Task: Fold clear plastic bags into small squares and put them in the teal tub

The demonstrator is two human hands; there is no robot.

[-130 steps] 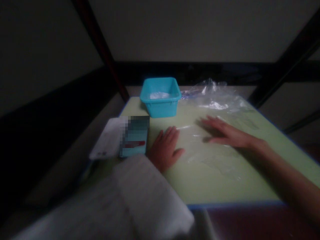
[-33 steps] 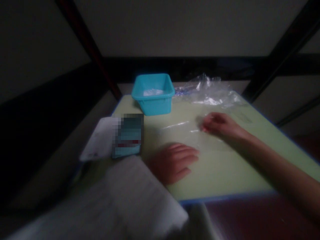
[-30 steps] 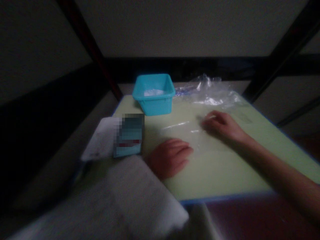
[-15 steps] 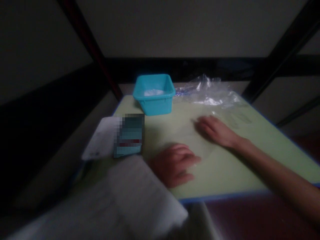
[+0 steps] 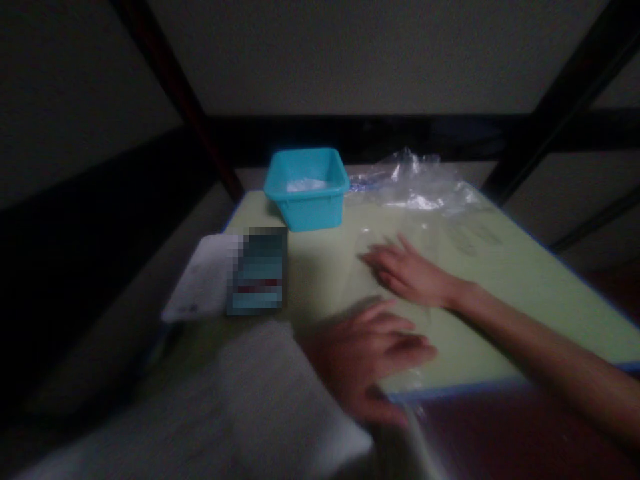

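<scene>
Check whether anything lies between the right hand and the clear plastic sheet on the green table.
Nothing visible does. The right hand lies flat on the faint clear plastic sheet. The teal tub and the crumpled plastic sit farther back. The left hand, blurred, is at the near edge of the table.

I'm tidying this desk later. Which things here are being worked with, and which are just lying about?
In use: right hand, flat on the green table; left hand, blurred at the near edge; faint clear sheet under them.
Lying about: teal tub, crumpled plastic, pixelated box, white pad beside it.
</scene>
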